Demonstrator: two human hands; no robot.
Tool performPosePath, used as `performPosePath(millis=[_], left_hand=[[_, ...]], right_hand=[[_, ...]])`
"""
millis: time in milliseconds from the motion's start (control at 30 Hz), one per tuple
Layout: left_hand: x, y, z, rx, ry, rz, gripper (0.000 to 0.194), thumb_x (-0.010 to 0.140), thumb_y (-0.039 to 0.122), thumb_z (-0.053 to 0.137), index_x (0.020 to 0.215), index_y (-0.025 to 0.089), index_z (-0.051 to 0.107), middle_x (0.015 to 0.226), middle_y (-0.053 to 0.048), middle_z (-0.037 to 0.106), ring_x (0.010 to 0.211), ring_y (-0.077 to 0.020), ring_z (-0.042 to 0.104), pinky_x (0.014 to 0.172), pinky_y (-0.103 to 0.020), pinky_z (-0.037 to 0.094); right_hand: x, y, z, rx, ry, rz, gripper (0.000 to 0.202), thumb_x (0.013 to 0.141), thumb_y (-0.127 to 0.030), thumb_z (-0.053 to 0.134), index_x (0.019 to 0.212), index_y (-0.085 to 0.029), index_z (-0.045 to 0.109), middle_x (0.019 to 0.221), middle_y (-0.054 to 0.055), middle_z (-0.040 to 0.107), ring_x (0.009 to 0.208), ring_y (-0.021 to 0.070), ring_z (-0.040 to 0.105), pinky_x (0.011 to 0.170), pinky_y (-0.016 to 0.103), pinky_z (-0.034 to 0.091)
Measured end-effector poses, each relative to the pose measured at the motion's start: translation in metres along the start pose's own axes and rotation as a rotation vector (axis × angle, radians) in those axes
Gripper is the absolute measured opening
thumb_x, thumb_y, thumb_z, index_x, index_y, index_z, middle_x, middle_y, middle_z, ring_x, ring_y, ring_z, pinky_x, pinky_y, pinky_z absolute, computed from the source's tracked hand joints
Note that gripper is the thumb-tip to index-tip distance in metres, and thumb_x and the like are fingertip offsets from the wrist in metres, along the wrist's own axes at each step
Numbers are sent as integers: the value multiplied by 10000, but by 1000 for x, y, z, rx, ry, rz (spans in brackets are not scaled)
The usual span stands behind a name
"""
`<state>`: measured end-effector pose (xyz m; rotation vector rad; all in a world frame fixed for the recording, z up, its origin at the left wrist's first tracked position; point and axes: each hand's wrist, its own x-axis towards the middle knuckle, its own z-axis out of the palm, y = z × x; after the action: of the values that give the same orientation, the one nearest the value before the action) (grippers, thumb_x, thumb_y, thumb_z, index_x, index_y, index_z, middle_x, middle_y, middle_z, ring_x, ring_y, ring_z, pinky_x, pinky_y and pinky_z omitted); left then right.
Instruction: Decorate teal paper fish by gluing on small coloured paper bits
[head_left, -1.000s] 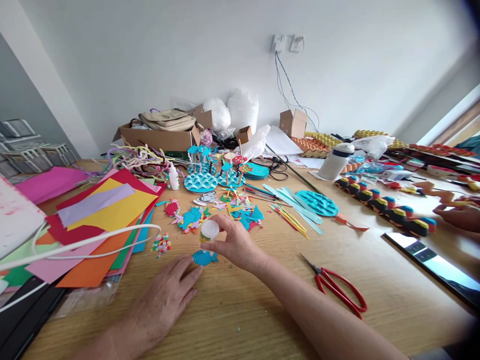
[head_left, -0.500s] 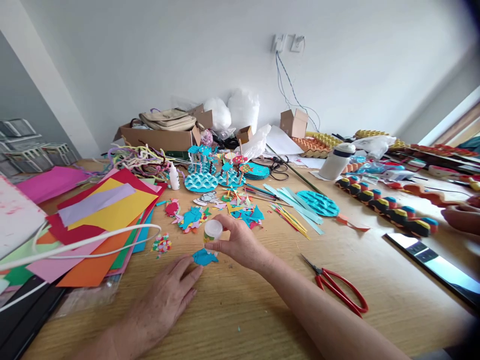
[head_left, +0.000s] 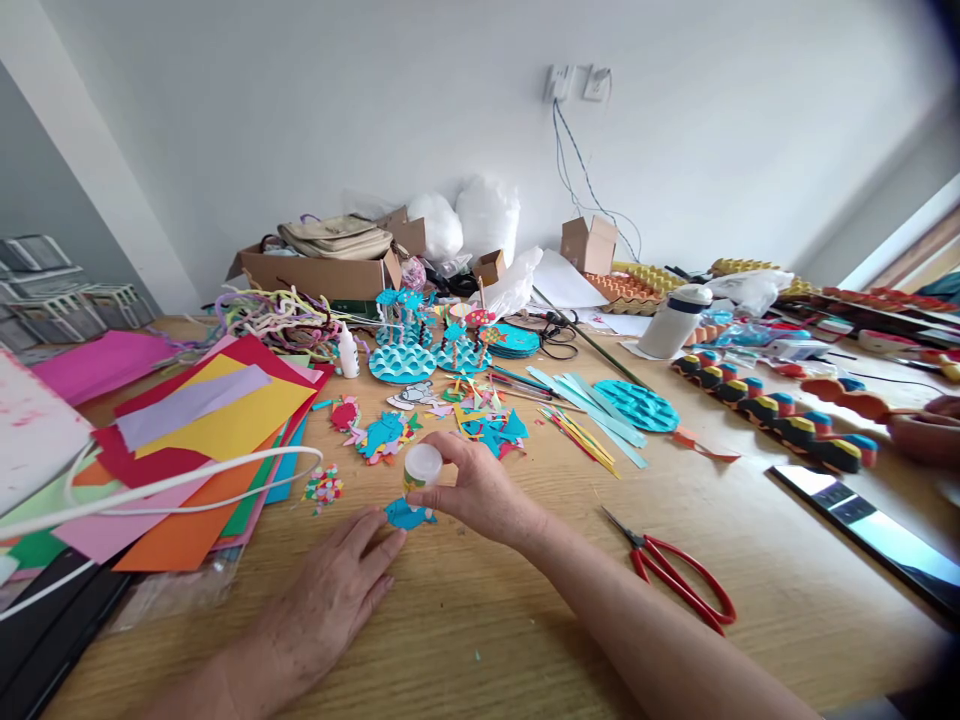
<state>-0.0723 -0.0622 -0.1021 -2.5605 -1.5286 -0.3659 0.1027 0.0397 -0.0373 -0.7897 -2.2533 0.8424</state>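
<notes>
As right hand [head_left: 480,492] grips container [head_left: 422,466] over blue fish [head_left: 403,514], left hand [head_left: 330,588] (flat) lies alongside.

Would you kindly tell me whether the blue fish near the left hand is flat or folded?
Flat: the blue fish lies spread on the table, and no fold shows in its visible part.

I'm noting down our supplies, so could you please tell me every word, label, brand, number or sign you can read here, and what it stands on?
No text can be read with certainty.
Container in the right hand: its yellow-green label is partly covered and too small to read.
White squeeze bottle: faint dark marks, too small to read.
</notes>
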Motion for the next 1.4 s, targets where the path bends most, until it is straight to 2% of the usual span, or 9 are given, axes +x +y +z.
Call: performPosePath(millis=[367, 500, 633, 767, 900, 1000, 1133, 1233, 1400], left_hand=[[-1, -1, 3, -32, 12, -28, 341, 806, 147, 427, 1133, 224, 484, 1123, -68, 533, 1037, -215, 530, 859, -374, 493], [-1, -1, 4, -46, 17, -25, 343, 810, 148, 431, 1140, 228, 482, 1142, -70, 524, 1068, -227, 509, 878, -395, 478], [-1, -1, 4, -87, 5, -39, 361, 797, 133, 445, 1144, 227, 478, 1127, -65, 525, 1047, -218, 517, 876, -389, 479], [-1, 0, 2, -86, -12, -47, 354, 801, 145, 447, 1142, 238, 479, 1127, -56, 523, 1041, -210, 518, 877, -380, 477], [-1, 0, 1, -44, 7, -52, 335, 819, 169, 423, 1139, 249, 483, 1124, -50, 533, 1032, -207, 531, 867, -371, 484], [-2, -1, 3, -1, 53, -30, 311, 831, 194, 410, 1123, 242, 504, 1099, -55, 553, 1012, -214, 549, 844, -363, 499], [-2, -4, 9, 34, 149, 9, 292, 849, 205, 370, 1086, 240, 538, 1079, -56, 568, 982, -201, 569, 824, -321, 508], [-2, -6, 12, 41, 186, 14, 299, 841, 202, 381, 1088, 257, 541, 1068, -40, 575, 957, -192, 584, 802, -296, 518], [-4, -7, 17, -2, 232, -11, 325, 827, 193, 381, 1095, 293, 537, 1068, -12, 587, 962, -183, 587, 792, -278, 527]], right_hand=[[0, 3, 10, 5, 38, -39, 302, 624, -346, 711, 836, -179, 576, 798, 12, 595, 764, 152, 521, 673, 251, 384], [0, 3, 11, 39, 15, -59, 312, 635, -369, 700, 847, -178, 573, 791, 11, 594, 768, 153, 522, 677, 251, 386], [1, 4, 10, 61, 33, -1, 286, 619, -323, 714, 814, -177, 563, 778, 1, 583, 733, 144, 517, 654, 246, 383], [3, 6, 4, 183, 47, 73, 258, 627, -311, 697, 784, -179, 541, 729, -17, 556, 688, 128, 493, 635, 245, 380], [7, 15, -3, 513, 129, 160, 302, 609, -323, 691, 810, -187, 511, 723, -32, 530, 679, 113, 488, 638, 241, 396], [10, 26, -12, 756, 176, 264, 318, 599, -320, 694, 811, -188, 497, 704, -46, 522, 633, 88, 488, 607, 219, 400], [7, 42, -35, 887, 94, 422, 365, 578, -291, 717, 867, -188, 518, 767, -23, 554, 641, 93, 530, 569, 209, 415], [-7, 54, -57, 974, 51, 466, 390, 600, -249, 712, 927, -207, 504, 853, -6, 578, 719, 112, 576, 621, 228, 453], [-45, 81, -85, 919, 157, 567, 354, 638, -324, 680, 902, -233, 464, 784, -30, 578, 671, 90, 582, 631, 227, 468]])
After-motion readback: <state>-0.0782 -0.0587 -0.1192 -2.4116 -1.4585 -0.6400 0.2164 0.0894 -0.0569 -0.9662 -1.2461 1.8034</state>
